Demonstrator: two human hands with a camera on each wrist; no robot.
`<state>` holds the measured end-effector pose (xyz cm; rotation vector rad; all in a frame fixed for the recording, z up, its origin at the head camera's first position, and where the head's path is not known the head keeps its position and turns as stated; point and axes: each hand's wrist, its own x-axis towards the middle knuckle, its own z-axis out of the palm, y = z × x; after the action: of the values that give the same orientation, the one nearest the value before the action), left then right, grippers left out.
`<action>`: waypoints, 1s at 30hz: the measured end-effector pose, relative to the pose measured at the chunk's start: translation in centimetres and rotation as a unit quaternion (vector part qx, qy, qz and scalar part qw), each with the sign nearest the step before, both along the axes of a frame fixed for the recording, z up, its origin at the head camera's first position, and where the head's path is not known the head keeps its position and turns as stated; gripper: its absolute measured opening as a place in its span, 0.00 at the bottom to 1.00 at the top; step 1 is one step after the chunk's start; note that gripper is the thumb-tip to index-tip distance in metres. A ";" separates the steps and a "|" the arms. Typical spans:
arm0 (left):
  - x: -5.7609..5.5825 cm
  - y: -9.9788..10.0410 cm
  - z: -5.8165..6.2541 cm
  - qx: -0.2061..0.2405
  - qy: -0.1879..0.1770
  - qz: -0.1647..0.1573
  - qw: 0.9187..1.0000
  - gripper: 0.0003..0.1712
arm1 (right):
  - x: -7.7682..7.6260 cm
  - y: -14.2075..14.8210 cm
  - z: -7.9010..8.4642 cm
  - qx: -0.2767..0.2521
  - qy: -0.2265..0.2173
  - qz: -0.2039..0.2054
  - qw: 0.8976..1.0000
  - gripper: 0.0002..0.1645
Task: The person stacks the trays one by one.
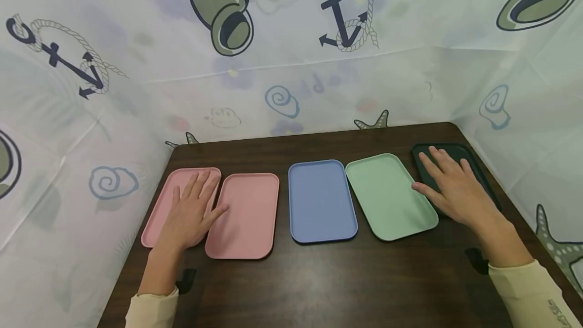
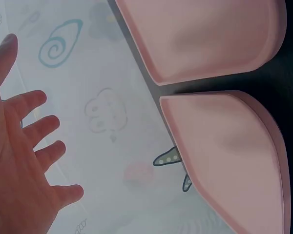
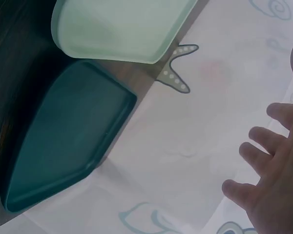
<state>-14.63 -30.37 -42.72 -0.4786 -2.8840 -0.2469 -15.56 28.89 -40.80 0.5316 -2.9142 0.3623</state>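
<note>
My left hand (image 1: 189, 214) hovers with spread fingers over the leftmost pink tray (image 1: 157, 216), its thumb overlapping the edge of a second pink tray (image 1: 248, 216). In the left wrist view the left hand (image 2: 24, 156) is apart from both pink trays and holds nothing. On the other side, my right hand (image 1: 455, 189) is spread above the dark green tray (image 1: 460, 152), hiding part of it. Its thumb overlaps the light green tray (image 1: 387, 196). The right wrist view shows the right hand (image 3: 268, 165) holding nothing, away from the dark green tray (image 3: 73, 131).
A blue tray (image 1: 322, 201) lies in the middle of the row, its upper right corner close to the light green one. All trays rest on a dark wooden table (image 1: 319, 282). Patterned white cloth (image 1: 291, 85) hangs behind and at both sides of it.
</note>
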 end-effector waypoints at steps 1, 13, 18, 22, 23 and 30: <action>0.0 0.0 0.0 0.001 0.003 0.000 1.000 0.45 | 0.0 -0.1 0.1 -0.001 0.000 0.000 1.000 0.49; 0.9 3.3 -1.0 0.069 0.107 0.028 0.991 0.34 | 0.9 -3.3 -0.5 -0.071 -0.037 -0.014 0.997 0.45; 2.0 7.0 -1.9 0.134 0.087 0.064 0.985 0.24 | 1.2 -6.4 -1.9 -0.115 -0.105 -0.036 0.987 0.34; 2.9 10.5 -2.7 0.168 0.032 0.088 0.981 0.20 | 1.3 -8.8 -3.6 -0.141 -0.144 -0.039 0.979 0.27; 3.1 11.3 -3.0 0.170 0.020 0.090 0.981 0.19 | 1.4 -9.3 -4.0 -0.147 -0.155 -0.037 0.976 0.27; 4.4 15.6 -5.3 0.173 -0.040 0.098 0.979 0.19 | 2.0 -12.1 -6.3 -0.174 -0.222 -0.062 0.957 0.20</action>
<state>-10.27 -14.78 -48.00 -0.1241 -2.8487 -0.7313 -13.51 16.76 -47.10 0.2323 -3.1615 1.0755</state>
